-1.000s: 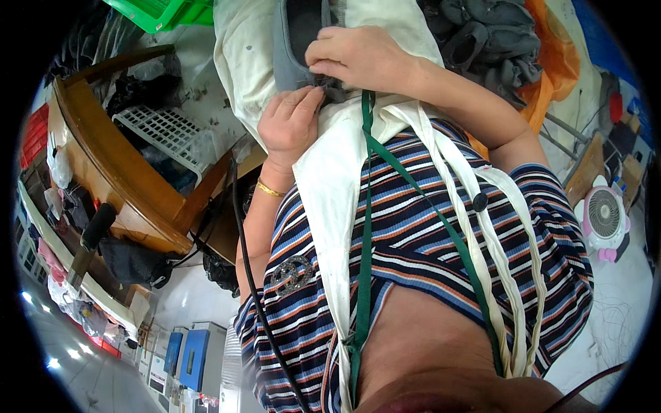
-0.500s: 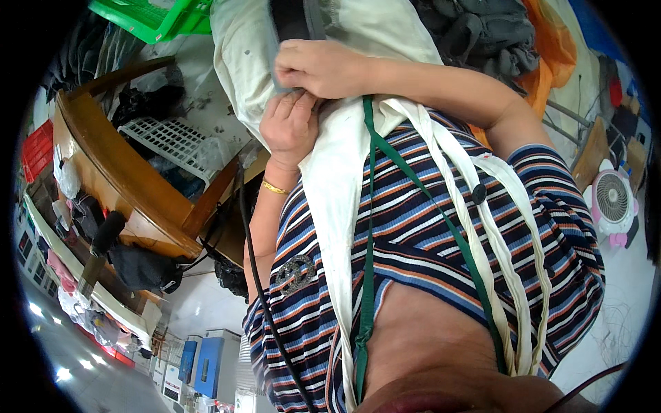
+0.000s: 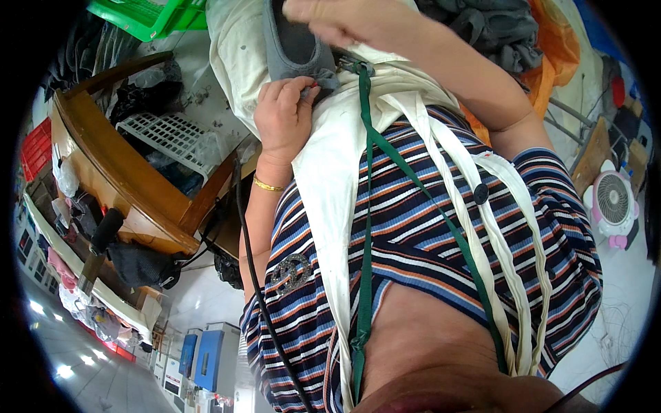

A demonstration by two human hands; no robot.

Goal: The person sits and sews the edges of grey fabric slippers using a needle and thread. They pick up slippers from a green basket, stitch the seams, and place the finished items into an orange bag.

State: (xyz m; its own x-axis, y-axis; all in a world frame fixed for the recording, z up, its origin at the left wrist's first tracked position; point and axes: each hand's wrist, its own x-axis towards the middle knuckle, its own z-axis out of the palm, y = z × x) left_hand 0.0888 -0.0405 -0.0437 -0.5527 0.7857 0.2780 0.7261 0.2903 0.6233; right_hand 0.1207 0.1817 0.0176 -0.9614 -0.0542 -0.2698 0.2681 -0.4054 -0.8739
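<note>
A grey felt-like fabric piece (image 3: pixel 295 43) lies against a cream cloth (image 3: pixel 237 62) held up in front of my chest. My left hand (image 3: pixel 282 117), a gold bracelet on its wrist, pinches the lower edge of the grey piece with thumb and fingers. At the top edge of the view, my right hand (image 3: pixel 344 20) rests on the upper right side of the same piece, fingers curled over it. A green strap (image 3: pixel 365 206) and white apron straps (image 3: pixel 482 227) run down my striped shirt.
A curved wooden furniture frame (image 3: pixel 138 199) stands at the left with a white plastic grid tray (image 3: pixel 169 134) inside it. A green crate (image 3: pixel 155 15) sits at the top left. Dark clothes (image 3: pixel 496 27) and orange cloth (image 3: pixel 554 41) lie at the top right, with a small fan (image 3: pixel 613 199) at the right.
My right hand has lifted toward the top edge, uncovering more of the grey piece. My left hand has stayed on its lower edge.
</note>
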